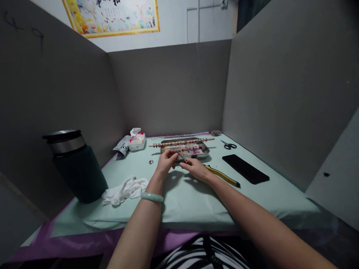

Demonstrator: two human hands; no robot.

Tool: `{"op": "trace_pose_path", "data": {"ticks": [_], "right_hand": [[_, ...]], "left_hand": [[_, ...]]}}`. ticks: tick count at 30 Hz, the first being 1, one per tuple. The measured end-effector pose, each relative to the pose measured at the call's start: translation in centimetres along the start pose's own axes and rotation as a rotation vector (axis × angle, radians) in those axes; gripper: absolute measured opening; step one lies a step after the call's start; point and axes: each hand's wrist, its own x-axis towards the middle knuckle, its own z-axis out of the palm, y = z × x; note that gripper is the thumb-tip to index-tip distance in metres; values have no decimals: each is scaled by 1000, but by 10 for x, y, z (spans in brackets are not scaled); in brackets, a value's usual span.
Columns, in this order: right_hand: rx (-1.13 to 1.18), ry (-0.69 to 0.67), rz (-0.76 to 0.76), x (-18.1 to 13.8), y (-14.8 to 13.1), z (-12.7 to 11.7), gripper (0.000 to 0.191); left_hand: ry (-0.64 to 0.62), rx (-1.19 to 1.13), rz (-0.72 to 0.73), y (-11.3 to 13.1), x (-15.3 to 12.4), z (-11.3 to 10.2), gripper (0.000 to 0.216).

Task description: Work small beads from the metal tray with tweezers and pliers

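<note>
Two-handed, seemingly fine work: pinching slim tool (182,156) in right hand (197,168), with curled left hand (166,161), contents unclear; next needing steadiness.

Dim partitions (172,87), soft shadows on tablecloth (196,212) — upper-right corner dark, edges stretched

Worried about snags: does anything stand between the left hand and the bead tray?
Nothing visible separates the left hand from the bead tray, though a slender tool slants close by. Farther back, a red-studded wooden stick lies across the tray.
</note>
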Motion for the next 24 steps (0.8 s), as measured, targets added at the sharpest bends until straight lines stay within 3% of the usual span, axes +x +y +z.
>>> {"op": "trace_pose_path", "data": {"ticks": [24], "right_hand": [[-130, 72, -8, 2, 6, 4, 27]], "left_hand": [[9, 156, 71, -2, 2, 2, 16]]}}
